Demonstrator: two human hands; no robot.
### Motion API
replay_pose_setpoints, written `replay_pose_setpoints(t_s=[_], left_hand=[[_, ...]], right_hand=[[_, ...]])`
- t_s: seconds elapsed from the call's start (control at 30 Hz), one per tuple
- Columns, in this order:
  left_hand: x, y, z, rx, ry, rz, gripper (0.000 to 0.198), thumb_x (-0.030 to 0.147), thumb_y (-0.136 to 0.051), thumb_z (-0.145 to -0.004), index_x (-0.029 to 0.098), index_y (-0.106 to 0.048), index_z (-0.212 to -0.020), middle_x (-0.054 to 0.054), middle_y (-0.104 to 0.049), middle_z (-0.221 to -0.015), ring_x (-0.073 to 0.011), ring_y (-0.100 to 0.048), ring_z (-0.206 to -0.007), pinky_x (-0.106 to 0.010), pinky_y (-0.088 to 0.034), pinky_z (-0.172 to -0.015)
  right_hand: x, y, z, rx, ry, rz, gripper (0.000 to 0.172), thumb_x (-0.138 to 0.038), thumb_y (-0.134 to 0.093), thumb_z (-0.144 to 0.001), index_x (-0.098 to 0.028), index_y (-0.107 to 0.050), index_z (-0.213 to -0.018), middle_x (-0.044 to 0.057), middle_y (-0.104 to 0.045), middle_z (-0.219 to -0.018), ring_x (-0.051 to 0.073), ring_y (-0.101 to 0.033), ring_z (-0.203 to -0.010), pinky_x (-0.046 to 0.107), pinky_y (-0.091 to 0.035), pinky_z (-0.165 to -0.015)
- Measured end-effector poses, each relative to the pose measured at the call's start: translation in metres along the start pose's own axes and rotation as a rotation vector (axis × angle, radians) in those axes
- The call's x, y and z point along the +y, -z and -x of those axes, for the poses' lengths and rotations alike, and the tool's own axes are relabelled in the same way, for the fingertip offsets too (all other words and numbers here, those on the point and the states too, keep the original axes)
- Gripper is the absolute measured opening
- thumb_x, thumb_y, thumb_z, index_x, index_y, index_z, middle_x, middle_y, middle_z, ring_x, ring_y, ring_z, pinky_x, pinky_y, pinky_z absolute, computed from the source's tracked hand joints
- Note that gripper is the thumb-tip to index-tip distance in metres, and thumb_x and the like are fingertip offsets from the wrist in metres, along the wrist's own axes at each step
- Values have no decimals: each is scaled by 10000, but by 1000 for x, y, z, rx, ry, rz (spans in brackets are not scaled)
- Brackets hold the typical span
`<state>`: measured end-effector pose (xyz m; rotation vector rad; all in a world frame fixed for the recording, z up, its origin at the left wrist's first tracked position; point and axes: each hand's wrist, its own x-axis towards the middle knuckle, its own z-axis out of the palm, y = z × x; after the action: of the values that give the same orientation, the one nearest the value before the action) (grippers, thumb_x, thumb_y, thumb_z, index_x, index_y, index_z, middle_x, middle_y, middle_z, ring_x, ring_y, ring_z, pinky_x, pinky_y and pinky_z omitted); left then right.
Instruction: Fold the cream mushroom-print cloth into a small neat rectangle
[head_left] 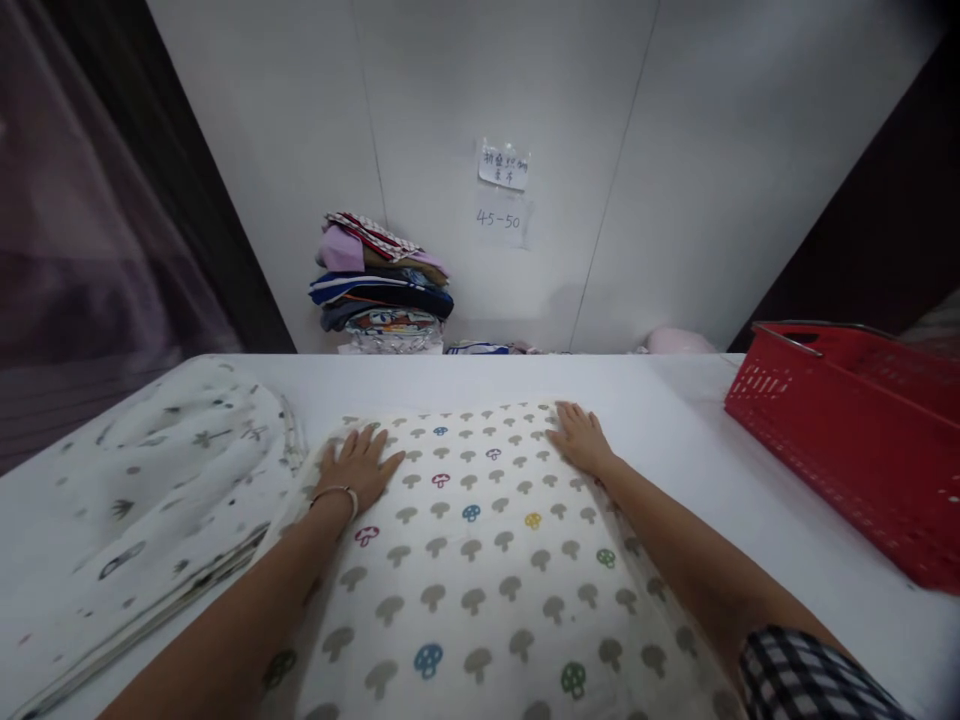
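Driving this one from far away, so here's what I've got, going left to right. On the left side of the white bench (pixel 667 430) there's a white muslin-looking cloth (pixel 187 470) with small leaf and palm-tree-ish prints, its layered edge facing right. Far side, a bit left of the middle, is a messy pile of folded fabrics (pixel 382 285) against the wall.

My left hand (pixel 356 465), the one with the bangle (pixel 337 490), is palm down near the far left corner of the mushroom-print cloth (pixel 472 550), fingers spread apart and not gripping anything. That cloth lies in the middle of the bench, running from between the hands toward the near edge of view. Two paper notes (pixel 504 192) are stuck on the wall beyond it.

My right hand (pixel 583 437) lies flat over the far right corner, fingers a little apart; can't tell whether the tips hook the edge. Red plastic basket (pixel 847 450) sits on the right, well apart from the cloth.

For smoothing this out, I'd go with light, even pressure, sweeping outward from the middle. The fabric looks thin, so pushing harder on one side would probably skew the far edge or ruck it up.
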<state>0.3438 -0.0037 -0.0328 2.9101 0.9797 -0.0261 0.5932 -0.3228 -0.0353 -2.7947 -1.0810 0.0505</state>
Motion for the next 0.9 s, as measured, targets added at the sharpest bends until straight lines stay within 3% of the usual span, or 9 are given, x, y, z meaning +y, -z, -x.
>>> replay_pose_setpoints(t_s=[0.13,0.27,0.43,0.57,0.67,0.9], left_hand=[[-1,-2,-2,-1,4,1,713,612,-197,-816,229,-281,-1412,-41,-151,-1518,-272,-117,-1392,-542,-134,-1106],[-2,1,-5,-2,-18,36,712,606,-216,-819,213,-291,-1408,-46,-163,-1514,-272,-136,-1389,-537,-144,-1108],[1,13,14,76,-65,144,634,512,-248,-847,188,-336,-1385,-61,-233,-1493,-244,-200,-1376,-461,-217,-1108],[2,15,71,28,-184,121,612,512,-289,-837,212,-385,-1362,-41,-257,-1484,-230,-207,-1374,-424,-221,-1113],[-3,9,126,-43,-214,76,617,528,-330,-816,237,-403,-1355,-22,-265,-1477,-237,-209,-1373,-426,-236,-1109],[-29,-2,227,-35,-159,27,647,550,-301,-797,248,-398,-1361,0,-239,-1479,-220,-177,-1380,-440,-208,-1126]], right_hand=[[15,0,4,-84,-51,-117,669,-574,-285,-895,-169,-271,-1427,75,-137,-1524,235,-65,-1397,479,-106,-1105],[23,19,14,5,-177,-559,697,-618,-251,-885,-175,-315,-1419,70,-243,-1494,231,-190,-1375,422,-178,-1113],[48,44,80,141,-295,-818,734,-640,-203,-883,-139,-368,-1395,109,-396,-1416,251,-380,-1288,415,-334,-1044],[59,42,151,125,-380,-844,587,-525,-426,-859,-162,-483,-1317,110,-591,-1225,245,-589,-1055,376,-500,-846],[55,35,195,67,-438,-764,538,-429,-477,-832,-122,-524,-1273,104,-677,-1028,224,-646,-861,338,-529,-701],[34,33,251,65,-390,-331,438,-418,-458,-822,-196,-598,-1173,44,-693,-890,204,-630,-792,312,-470,-735]])
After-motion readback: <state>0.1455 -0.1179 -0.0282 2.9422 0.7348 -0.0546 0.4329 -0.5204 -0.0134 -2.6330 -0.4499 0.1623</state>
